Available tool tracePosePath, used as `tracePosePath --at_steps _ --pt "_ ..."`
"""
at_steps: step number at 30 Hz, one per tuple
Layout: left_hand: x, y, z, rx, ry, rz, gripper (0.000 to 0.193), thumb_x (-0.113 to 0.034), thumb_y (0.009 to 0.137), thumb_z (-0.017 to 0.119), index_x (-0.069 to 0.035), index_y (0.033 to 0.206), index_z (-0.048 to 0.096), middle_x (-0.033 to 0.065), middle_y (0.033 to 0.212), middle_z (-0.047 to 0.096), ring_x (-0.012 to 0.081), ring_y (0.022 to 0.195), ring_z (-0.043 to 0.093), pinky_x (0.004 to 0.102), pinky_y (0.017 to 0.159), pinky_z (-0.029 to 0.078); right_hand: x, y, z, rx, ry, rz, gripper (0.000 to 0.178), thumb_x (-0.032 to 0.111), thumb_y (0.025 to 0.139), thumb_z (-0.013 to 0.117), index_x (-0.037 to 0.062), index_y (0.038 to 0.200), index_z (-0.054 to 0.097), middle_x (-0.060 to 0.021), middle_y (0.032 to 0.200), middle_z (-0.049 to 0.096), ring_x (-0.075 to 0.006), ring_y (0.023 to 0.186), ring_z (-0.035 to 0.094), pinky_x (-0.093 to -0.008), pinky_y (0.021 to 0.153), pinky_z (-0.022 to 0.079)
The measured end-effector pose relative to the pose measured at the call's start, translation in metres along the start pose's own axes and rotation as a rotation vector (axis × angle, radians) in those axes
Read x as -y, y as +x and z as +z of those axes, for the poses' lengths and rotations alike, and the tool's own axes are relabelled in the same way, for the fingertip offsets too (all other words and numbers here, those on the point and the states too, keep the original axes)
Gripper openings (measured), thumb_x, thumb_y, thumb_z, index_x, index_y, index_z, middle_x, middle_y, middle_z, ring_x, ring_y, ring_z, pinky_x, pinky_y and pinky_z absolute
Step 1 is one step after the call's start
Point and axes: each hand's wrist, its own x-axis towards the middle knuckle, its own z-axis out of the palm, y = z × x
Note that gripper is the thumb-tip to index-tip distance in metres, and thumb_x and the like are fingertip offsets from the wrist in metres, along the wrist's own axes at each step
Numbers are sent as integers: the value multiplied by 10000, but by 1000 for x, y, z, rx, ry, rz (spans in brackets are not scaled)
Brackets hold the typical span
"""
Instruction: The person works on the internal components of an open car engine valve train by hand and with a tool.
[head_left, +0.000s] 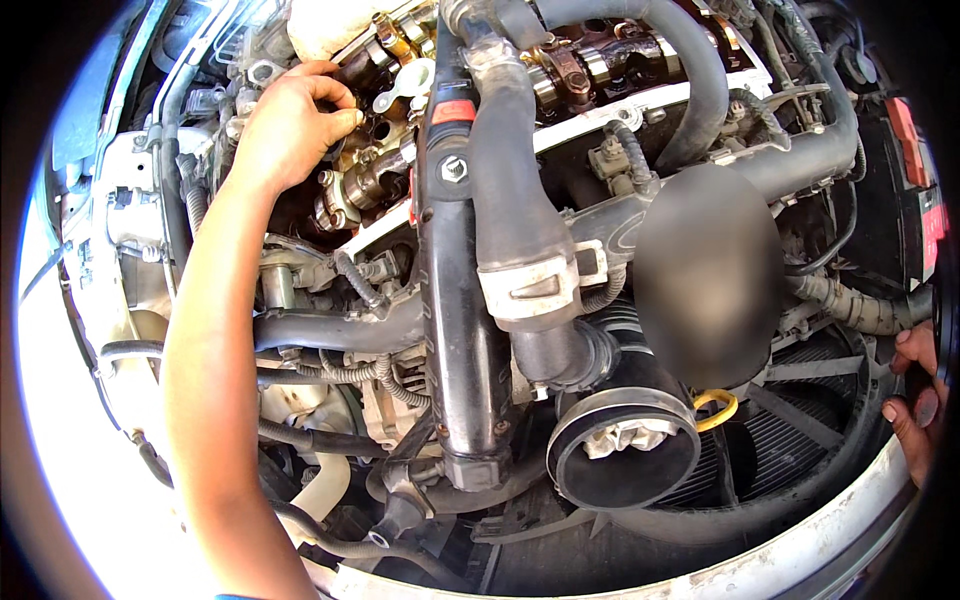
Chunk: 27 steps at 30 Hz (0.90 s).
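My left hand [292, 128] reaches from the lower left over the opened top of the engine [375, 185]. Thumb and index finger meet in a pinch beside the camshaft parts; what is between them, if anything, is too small to make out. A pale metal piece [405, 88] with a rounded end lies just right of the fingertips. At the right rim, partly cut off, my right hand [918, 405] shows with fingers curled toward the thumb, near the fan shroud. Its grip is hidden in shadow, and no forearm shows there.
A long black bar [455, 330] and a thick grey hose [515, 170] cross the middle. An open round air duct [625, 450] holds crumpled pale material. The radiator fan [800, 410], a yellow loop [716, 410], a blurred oval patch and the white front edge [760, 570] lie nearer me.
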Motion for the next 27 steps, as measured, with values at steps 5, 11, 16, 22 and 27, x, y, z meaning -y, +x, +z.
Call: tracePosePath --at_steps 5,11,16,22,27 --pt "1 -5 -7 29 40 -40 196 -178 792 766 -50 939 763 157 1416 599 316 1258 600 382 1075 450 -12 0 12 -80 229 99 584 -8 708 857 51 1242 629 -117 1034 719 -293 916 705 -374 810 559" --pt "-7 -4 -2 -7 21 25 194 -179 784 756 -25 888 702 118 1157 674 316 1105 643 403 975 492 -1 -5 2 -62 581 452 579 -12 719 848 49 1252 628 -115 1033 717 -288 915 702 -373 811 554" --pt "-9 -6 1 -47 85 78 204 -185 792 746 -14 868 665 122 1079 656 331 1049 641 413 932 501 -31 -23 33 -211 460 196 572 -17 722 843 45 1250 632 -118 1034 718 -285 904 704 -365 802 555" --pt "-10 -4 1 -42 83 69 206 -204 809 736 -22 878 665 123 1136 655 337 1073 641 420 931 503 -3 -3 -1 -14 81 -45 557 -28 727 834 36 1244 635 -122 1046 713 -274 880 699 -358 777 555" --pt "-13 -5 -6 -17 68 -131 477 -262 766 798 -71 1125 548 165 955 682 338 910 692 445 836 521 2 1 8 -108 478 135 549 -26 733 831 33 1242 634 -124 1053 709 -276 873 696 -362 767 553"
